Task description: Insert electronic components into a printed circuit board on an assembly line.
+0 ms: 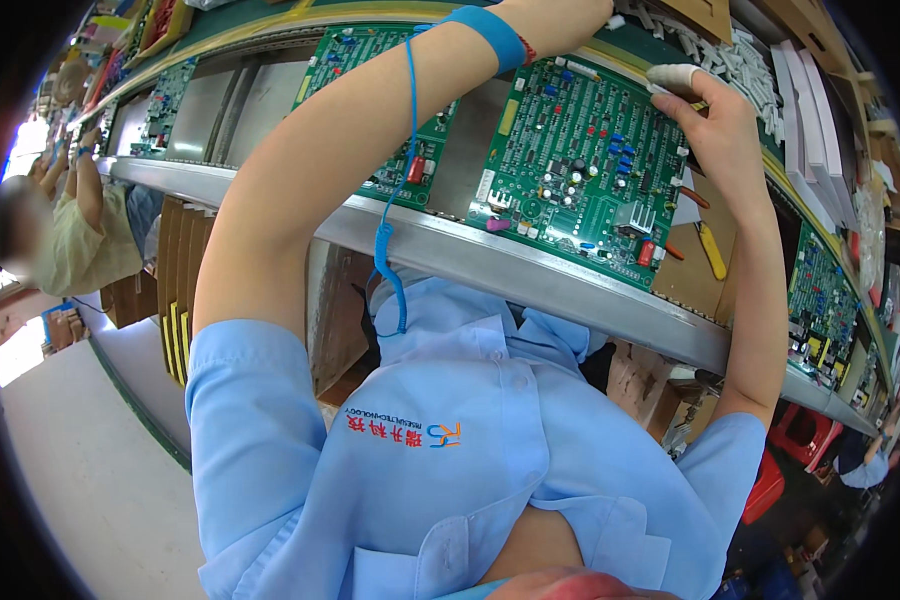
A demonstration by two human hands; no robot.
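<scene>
Green board (pixel 585 150) lies upper right; right hand (pixel 718 112) pinches white bit (pixel 657 90), likely fitting it; next needs careful aim; left hand (pixel 562 14) grip: can't tell.

Bright, with left-edge glare and fisheye distortion

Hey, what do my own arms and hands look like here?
You're wearing short light-blue sleeves. Your left arm has a blue wristband with a partly coiled blue cord, plus a thin red bracelet. Your right hand has a whitish finger cover.
</scene>
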